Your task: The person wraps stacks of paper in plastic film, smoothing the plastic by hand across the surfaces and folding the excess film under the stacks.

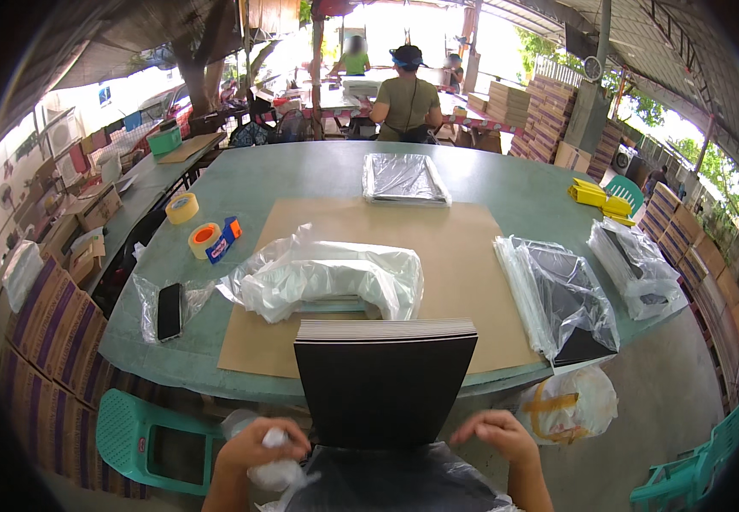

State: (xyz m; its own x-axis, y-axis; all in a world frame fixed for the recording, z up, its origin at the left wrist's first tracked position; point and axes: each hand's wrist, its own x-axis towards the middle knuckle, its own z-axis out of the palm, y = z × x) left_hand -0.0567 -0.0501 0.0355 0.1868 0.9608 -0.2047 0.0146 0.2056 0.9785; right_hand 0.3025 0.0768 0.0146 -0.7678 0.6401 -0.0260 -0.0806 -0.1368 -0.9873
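A thick stack of black boards with pale top edges stands upright in front of me, against the near table edge. Below it, close to my body, lies a dark flat piece under clear plastic. My left hand is left of the stack, its fingers curled round crumpled clear plastic wrap. On the other side my right hand is raised with loosely bent fingers, apart from the stack and holding nothing. Just beyond the stack, a crumpled translucent plastic bag rests on a brown cardboard sheet.
The green table carries plastic-wrapped black packs, another wrapped pack, tape rolls, a blue tape dispenser, a phone and yellow bundles. Green plastic stools and stacked cartons flank it. People work beyond.
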